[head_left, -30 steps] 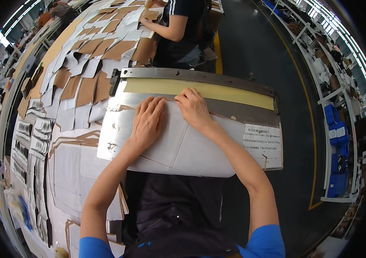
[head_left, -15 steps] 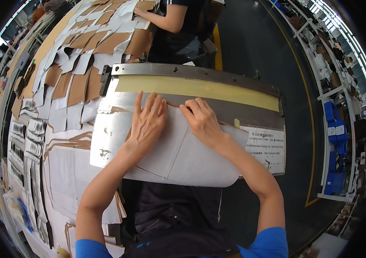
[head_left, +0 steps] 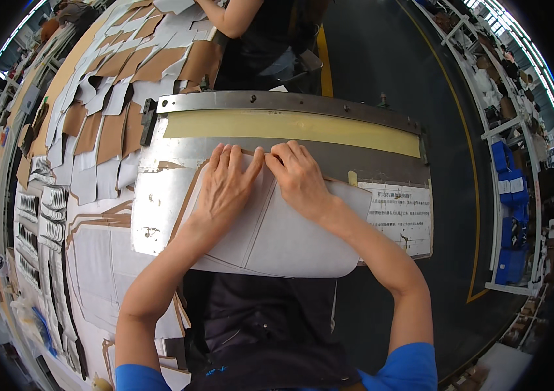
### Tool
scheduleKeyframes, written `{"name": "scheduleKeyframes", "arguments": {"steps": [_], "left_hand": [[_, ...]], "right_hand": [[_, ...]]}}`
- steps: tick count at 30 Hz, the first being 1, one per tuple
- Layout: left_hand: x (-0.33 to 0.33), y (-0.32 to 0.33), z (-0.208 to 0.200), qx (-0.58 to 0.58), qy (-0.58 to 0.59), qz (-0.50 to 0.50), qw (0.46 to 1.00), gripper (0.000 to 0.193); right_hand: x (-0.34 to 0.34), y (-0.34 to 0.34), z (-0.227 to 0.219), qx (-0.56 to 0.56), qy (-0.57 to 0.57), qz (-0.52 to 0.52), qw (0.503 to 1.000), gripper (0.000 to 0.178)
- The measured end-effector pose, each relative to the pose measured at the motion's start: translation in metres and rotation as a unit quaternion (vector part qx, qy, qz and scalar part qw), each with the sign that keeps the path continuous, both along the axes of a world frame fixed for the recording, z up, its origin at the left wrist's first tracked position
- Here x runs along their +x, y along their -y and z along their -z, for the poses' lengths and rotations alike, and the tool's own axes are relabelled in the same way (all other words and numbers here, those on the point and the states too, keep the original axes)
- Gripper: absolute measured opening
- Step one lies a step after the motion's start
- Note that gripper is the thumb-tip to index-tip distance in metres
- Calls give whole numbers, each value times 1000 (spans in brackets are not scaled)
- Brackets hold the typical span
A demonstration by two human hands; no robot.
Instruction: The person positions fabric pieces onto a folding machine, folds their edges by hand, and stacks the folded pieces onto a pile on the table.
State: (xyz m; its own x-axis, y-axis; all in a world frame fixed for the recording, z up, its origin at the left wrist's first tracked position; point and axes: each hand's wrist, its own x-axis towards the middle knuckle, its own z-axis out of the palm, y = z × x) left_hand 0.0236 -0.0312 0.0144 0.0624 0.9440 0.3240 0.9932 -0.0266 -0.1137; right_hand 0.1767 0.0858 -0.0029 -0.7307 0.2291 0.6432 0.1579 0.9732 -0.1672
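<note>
A large panel with a white backing and thin brown edges [head_left: 309, 234] lies on the metal plate of a bench machine [head_left: 153, 215], its curved near edge hanging towards my body. My left hand [head_left: 228, 186] rests on the panel's far left part, fingers stretched out along its surface up to the far edge. Close beside it, my right hand [head_left: 300, 179] has its fingers bent, with thumb and forefinger pinched on the panel's far edge. A seam line runs down the panel between the hands.
Beyond the panel, a yellow strip [head_left: 290, 130] lies along a steel bar [head_left: 277, 101]. A printed sheet [head_left: 401, 215] sits on the plate's right. Brown and white cut pieces [head_left: 111, 133] cover the left table. A co-worker's arm [head_left: 231, 16] reaches over it. Blue bins [head_left: 510, 189] stand on right shelves.
My left fingers have drawn closer together and the left forefinger has come nearer my right hand. Both hands stay at the panel's far edge. The co-worker's arm has moved farther away.
</note>
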Motion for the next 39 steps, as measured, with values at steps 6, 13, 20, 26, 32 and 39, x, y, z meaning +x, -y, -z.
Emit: {"name": "scheduleKeyframes", "arguments": {"steps": [6, 13, 20, 26, 32, 39], "left_hand": [[-1, 6, -8, 14, 27, 29, 999, 49], [10, -2, -3, 7, 87, 10, 996, 53], [7, -1, -2, 19, 75, 36, 996, 47], [12, -2, -2, 23, 57, 59, 996, 44], [15, -5, -3, 21, 110, 72, 991, 57], [21, -3, -6, -5, 48, 64, 997, 48]], "right_hand": [[10, 1, 4, -55, 4, 9, 998, 23], [12, 0, 2, -60, -18, 0, 998, 23], [21, -1, 3, -70, -2, 16, 997, 22], [24, -1, 3, -73, -8, 19, 997, 23], [24, 0, 4, -84, -16, 22, 996, 21], [58, -4, -8, -163, 4, 56, 985, 17]]}}
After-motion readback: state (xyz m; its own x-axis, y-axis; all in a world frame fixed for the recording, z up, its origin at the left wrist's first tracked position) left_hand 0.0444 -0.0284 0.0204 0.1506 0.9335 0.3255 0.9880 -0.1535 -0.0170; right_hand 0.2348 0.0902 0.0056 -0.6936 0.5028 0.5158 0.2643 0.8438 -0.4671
